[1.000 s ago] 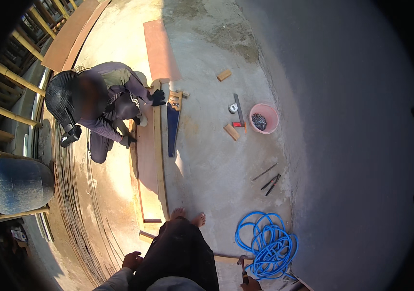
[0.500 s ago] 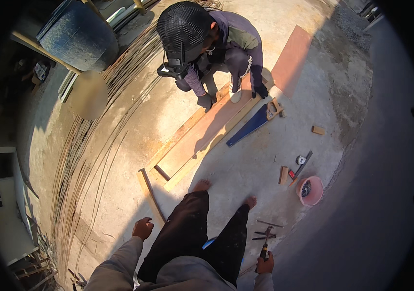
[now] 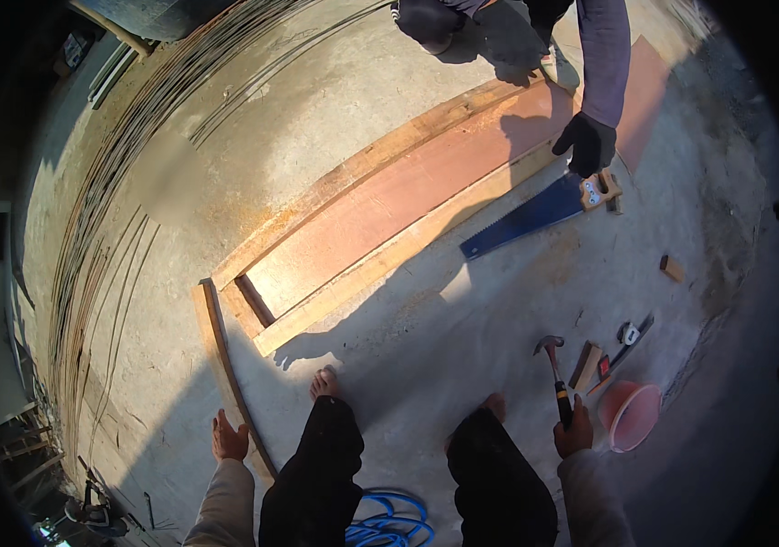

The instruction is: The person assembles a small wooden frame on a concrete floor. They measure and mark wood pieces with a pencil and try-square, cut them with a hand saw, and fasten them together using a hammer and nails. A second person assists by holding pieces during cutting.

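Observation:
My right hand (image 3: 573, 428) grips the black and yellow handle of a claw hammer (image 3: 553, 365), its head pointing away from me above the concrete. Beside a loose wooden batten (image 3: 223, 369), my left hand (image 3: 229, 438) is held with its fingers spread and nothing in them. In front of my feet lies a long timber frame (image 3: 362, 171) around a reddish plywood sheet (image 3: 407, 205). A co-worker's black-gloved hand (image 3: 587, 144) reaches down over the wooden handle of a blue hand saw (image 3: 535, 214) at the frame's right side; whether it touches the saw I cannot tell.
A pink bucket (image 3: 631, 415) stands at the right near wood offcuts (image 3: 586, 366) and a tape measure (image 3: 628, 334). Long steel rods (image 3: 125, 150) run along the left. A coiled blue hose (image 3: 389, 520) lies between my legs. Another plywood piece (image 3: 642, 100) lies far right.
My view has moved nearer the frame. My right hand has brought the hammer forward, and the left hand's fingers have spread. The co-worker's gloved hand has shifted from the frame to the saw handle.

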The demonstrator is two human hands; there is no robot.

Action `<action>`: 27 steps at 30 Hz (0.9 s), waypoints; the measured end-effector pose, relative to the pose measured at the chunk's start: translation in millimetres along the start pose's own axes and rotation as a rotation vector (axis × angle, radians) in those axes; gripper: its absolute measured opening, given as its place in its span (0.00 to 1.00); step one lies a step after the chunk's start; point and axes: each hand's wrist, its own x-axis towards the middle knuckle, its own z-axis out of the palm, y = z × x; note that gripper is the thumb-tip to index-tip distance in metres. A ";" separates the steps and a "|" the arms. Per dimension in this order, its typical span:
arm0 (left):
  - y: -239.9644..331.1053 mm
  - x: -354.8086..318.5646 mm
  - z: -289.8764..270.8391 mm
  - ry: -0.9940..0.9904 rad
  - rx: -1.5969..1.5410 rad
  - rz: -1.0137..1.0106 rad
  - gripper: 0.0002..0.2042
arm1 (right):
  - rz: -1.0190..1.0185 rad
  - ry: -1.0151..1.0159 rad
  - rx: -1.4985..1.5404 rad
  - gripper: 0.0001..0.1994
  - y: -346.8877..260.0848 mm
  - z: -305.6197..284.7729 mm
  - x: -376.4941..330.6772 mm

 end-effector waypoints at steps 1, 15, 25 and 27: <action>-6.3 25.9 24.5 0.039 -0.032 -0.031 0.40 | -0.032 0.014 -0.038 0.38 5.6 25.0 5.6; -59.2 166.9 172.4 0.480 -0.198 -0.299 0.23 | -0.092 -0.304 -0.052 0.24 -20.0 85.8 157.4; -32.0 65.9 25.5 0.570 -0.816 0.523 0.29 | -0.869 -0.192 0.244 0.23 -221.1 11.0 194.4; -4.6 50.5 -27.1 0.518 -0.880 0.692 0.31 | -1.030 -0.249 0.288 0.25 -257.3 5.5 187.6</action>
